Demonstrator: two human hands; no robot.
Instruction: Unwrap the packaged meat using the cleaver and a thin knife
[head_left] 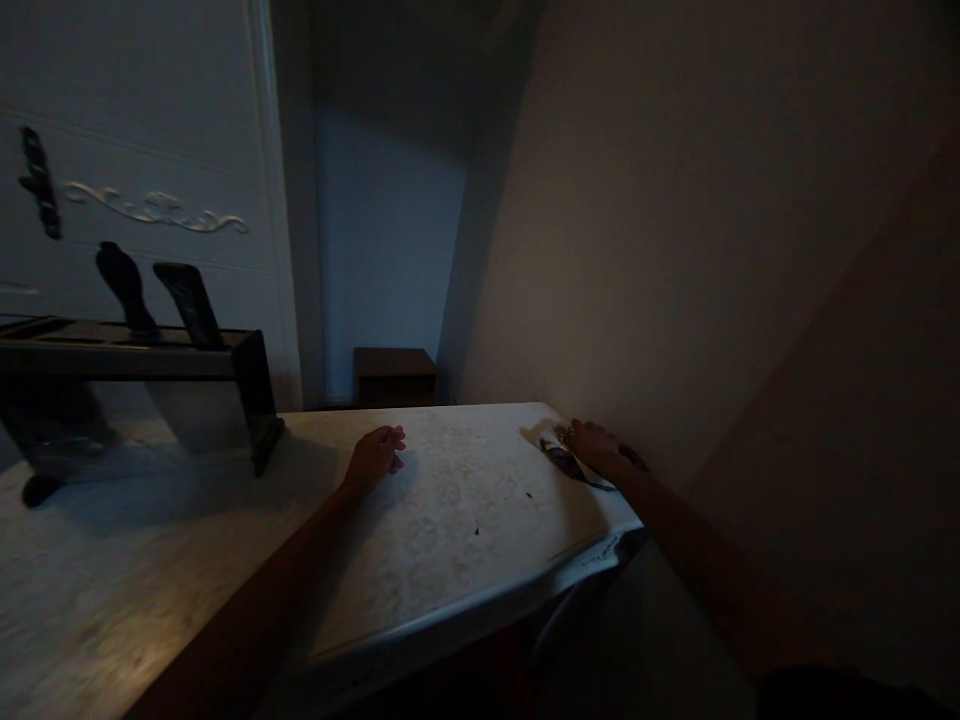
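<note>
On the far right corner of the white table [450, 500], beside the wall, my right hand [596, 448] presses down with its fingers curled over a crumpled dark-and-white cloth [559, 452]. Part of the cloth is hidden beneath the hand. My left hand [373, 455] hovers over or rests at the middle of the tabletop, its fingers curled in and nothing visible in them. Two small dark specks [476, 531] lie on the table between my hands.
A knife block [247, 360] with dark-handled knives [191, 300] stands at the left of the table. Behind are a white door [150, 120] and a low brown box-like cabinet [394, 362]. A plain wall [675, 250] borders the table's right side. The room is dim.
</note>
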